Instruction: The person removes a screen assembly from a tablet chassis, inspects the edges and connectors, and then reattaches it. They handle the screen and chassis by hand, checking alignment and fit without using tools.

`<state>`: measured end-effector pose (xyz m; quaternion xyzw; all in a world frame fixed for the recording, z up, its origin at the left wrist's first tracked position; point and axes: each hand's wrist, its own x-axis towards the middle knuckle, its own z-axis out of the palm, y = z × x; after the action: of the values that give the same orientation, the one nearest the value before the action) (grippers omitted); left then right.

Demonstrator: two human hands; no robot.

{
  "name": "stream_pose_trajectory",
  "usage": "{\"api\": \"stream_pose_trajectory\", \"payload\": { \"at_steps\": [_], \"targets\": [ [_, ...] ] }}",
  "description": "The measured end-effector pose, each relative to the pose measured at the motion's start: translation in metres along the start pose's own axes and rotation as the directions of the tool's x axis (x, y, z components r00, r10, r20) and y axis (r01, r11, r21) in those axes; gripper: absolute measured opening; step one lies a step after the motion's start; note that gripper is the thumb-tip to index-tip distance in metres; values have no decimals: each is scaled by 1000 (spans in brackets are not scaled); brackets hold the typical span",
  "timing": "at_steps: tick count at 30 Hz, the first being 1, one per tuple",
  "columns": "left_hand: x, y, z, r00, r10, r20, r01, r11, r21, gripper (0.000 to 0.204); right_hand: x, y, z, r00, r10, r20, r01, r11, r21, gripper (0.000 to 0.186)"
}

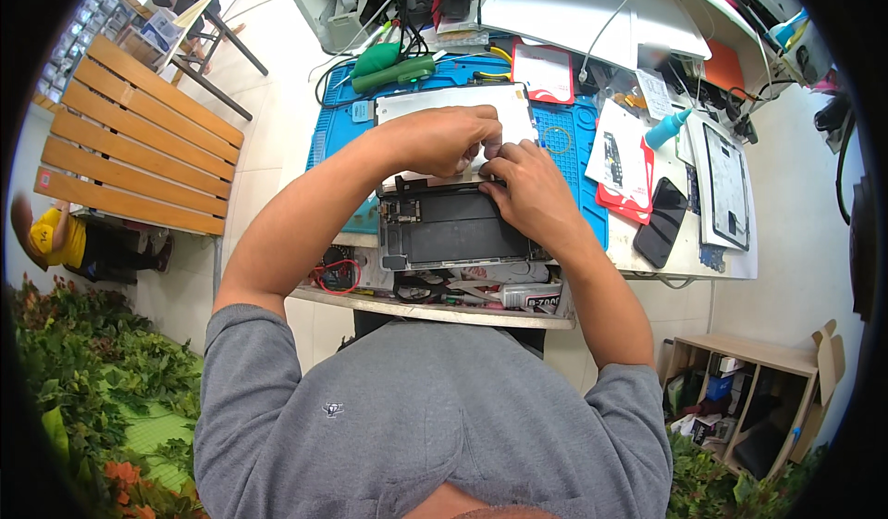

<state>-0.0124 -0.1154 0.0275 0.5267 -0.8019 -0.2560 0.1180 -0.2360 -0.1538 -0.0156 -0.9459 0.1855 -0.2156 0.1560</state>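
Note:
An opened tablet lies in front of me: its dark lower body (467, 226) with a flat black battery section sits nearest, and a pale silvery panel (402, 105) lies beyond it. My left hand (455, 140) is over the panel, its fingers curled down and pressed together. My right hand (529, 186) rests beside it at the seam between the two parts, fingers bent and closed close to the left fingertips. Whatever the fingertips pinch is hidden or too small to make out. A small circuit board (403, 212) shows at the left of the tablet body.
A blue work mat (585, 163) lies under the tablet. Green tools (393, 73) stand at the back left. To the right are a black phone (660, 223), a teal bottle (668, 129) and a framed screen (726, 186). An open drawer (435, 311) of parts sits at the front.

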Motion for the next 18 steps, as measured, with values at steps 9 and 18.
{"api": "stream_pose_trajectory", "payload": {
  "at_steps": [9,18],
  "targets": [
    [11,-10,1,999,33,-13,-34,998,-48,30,0,2,3,1000,-14,-17,14,1000,3,18],
    [15,0,-2,1000,-1,-12,0,999,-49,35,-2,2,2,1000,2,-2,-2,1000,16,20]
  ]
}}
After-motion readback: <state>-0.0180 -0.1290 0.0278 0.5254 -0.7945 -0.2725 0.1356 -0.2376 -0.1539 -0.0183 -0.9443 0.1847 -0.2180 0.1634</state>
